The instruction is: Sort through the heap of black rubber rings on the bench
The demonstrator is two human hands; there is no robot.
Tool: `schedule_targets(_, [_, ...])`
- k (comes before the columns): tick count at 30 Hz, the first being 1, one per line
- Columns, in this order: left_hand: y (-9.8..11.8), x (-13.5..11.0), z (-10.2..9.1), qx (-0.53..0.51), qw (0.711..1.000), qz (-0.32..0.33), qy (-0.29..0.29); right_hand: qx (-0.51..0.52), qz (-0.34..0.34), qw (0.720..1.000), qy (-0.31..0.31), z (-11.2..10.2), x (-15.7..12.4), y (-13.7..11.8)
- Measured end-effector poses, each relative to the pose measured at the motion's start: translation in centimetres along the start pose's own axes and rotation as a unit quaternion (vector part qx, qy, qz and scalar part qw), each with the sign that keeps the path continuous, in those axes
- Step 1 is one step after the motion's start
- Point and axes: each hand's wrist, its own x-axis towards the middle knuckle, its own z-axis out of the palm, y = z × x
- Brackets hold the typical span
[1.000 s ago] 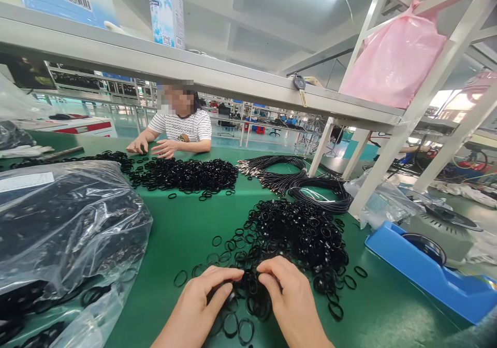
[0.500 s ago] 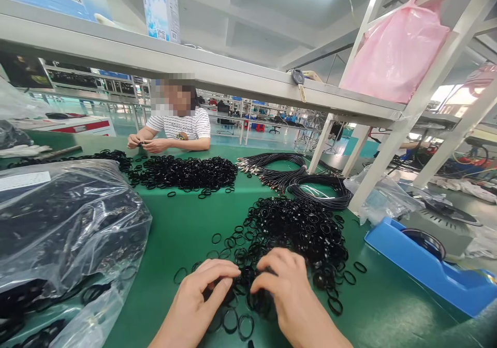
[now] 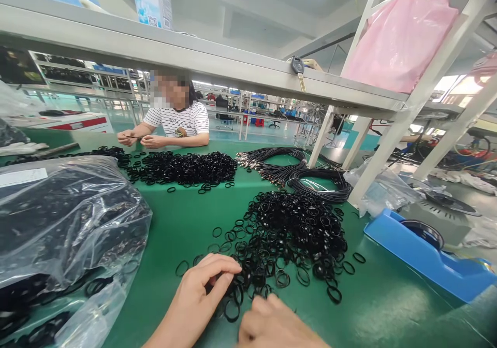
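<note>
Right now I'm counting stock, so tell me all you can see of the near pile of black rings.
The near pile of black rings is a loose mound of thin, shiny, rubber-like loops, lying flat and tangled on the green table, thinning to strays at its edges. The left hand rests fingers on its near edge; the right hand lies just beside it.

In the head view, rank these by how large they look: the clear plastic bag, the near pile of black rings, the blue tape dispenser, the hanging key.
1. clear plastic bag, though nearness to the camera enlarges it
2. near pile of black rings
3. blue tape dispenser, close behind the pile
4. key, by far the smallest
</note>
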Motion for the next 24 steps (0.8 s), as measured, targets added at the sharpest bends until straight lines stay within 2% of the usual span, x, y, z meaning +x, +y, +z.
schedule_targets(3, [0.3,0.0,-0.1,-0.007,1.0,-0.005,-0.004,0.055,0.057,0.997,-0.019,0.6,0.4,-0.3])
schedule_targets(5, [1.0,-0.1,-0.1,-0.017,1.0,-0.014,-0.017,0.138,0.123,0.982,0.031,-0.5,0.6,-0.2])
schedule_targets(6, [1.4,-0.2,-0.1,-0.025,0.999,-0.023,-0.028,0.194,0.169,0.964,0.069,-1.2,0.7,0.0])
schedule_targets(8, [2.1,-0.4,0.1,-0.05,0.996,-0.037,-0.063,0.314,0.247,0.907,0.133,-2.6,0.8,0.3])
schedule_targets(10, [2.5,-0.6,0.5,-0.085,0.991,-0.04,-0.091,0.398,0.281,0.858,0.162,-3.1,1.0,0.6])
schedule_targets(12, [2.3,-0.6,0.8,-0.114,0.988,-0.052,-0.09,0.444,0.288,0.828,0.183,-2.8,1.1,0.9])
schedule_targets(15, [1.5,-0.3,0.9,-0.144,0.983,-0.103,-0.045,0.488,0.288,0.8,0.199,-1.8,1.2,1.6])
schedule_targets(19, [0.2,0.4,0.4,-0.206,0.97,-0.132,0.011,0.522,0.257,0.785,0.214,-1.1,1.1,2.5])
schedule_targets(22, [-0.2,0.7,0.2,-0.222,0.966,-0.13,0.012,0.56,0.227,0.768,0.212,-1.1,1.1,2.6])
schedule_targets(24, [-0.2,0.6,0.4,-0.229,0.965,-0.129,0.002,0.555,0.241,0.77,0.203,-1.0,1.3,2.4])
